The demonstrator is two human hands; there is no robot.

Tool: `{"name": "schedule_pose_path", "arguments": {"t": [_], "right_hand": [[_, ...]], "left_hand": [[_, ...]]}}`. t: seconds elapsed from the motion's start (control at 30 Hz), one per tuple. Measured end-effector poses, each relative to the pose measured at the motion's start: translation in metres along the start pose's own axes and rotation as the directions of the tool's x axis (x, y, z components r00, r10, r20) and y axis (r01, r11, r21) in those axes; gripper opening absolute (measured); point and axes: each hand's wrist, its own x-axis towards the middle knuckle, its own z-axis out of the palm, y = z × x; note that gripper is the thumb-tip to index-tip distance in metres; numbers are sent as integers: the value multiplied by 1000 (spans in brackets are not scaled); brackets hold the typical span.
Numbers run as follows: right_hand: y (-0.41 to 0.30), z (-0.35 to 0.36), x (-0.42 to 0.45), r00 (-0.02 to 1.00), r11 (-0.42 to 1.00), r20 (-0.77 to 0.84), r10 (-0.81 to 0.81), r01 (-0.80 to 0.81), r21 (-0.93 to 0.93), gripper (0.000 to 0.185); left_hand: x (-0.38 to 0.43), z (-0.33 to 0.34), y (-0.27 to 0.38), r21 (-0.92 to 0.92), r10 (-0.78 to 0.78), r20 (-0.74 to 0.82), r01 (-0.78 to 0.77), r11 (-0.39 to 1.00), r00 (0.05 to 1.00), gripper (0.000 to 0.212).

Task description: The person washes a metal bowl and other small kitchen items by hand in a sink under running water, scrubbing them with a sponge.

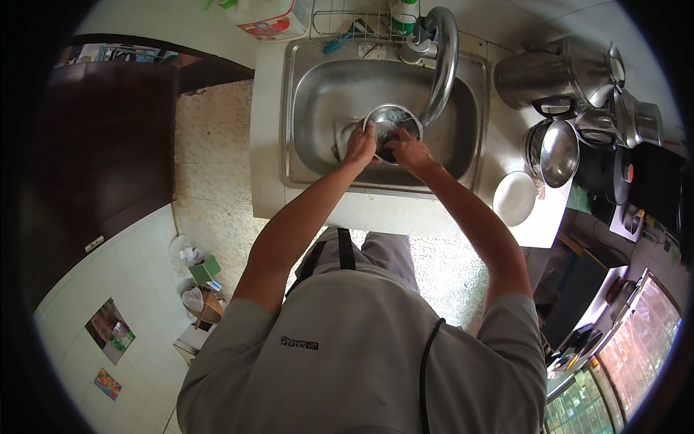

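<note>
Over a stainless steel sink (320,92), my left hand (361,144) grips the left rim of a round metal bowl (404,116), its thumb on the rim. My right hand (410,153) reaches into the same bowl, with bent fingers against the inside; whether they pinch something there is hidden. The bowl is tilted so that its inside faces me, and it looks wet. Beneath it, to the left, part of another dish (344,138) shows on the sink floor, mostly covered. The curved metal faucet (447,59) arches down close to the bowl's right side.
Right of the sink stand a white bowl (514,199), stacked metal bowls (561,154) and a large metal kettle (542,76). Behind the sink are a wire rack (347,19), a blue-handled tool (340,42) and a white jug (271,19).
</note>
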Motion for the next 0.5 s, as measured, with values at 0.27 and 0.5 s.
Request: {"name": "schedule_pose_path", "arguments": {"t": [0.27,0.5], "right_hand": [[3,-5,5,940,909,-154,-305,240,-340,26],[-5,9,7,993,947,114,-6,-31,320,26]], "left_hand": [[-11,-9,1,-105,-59,100,70,992,993,46],[-7,-5,9,129,183,54,-188,974,982,48]]}}
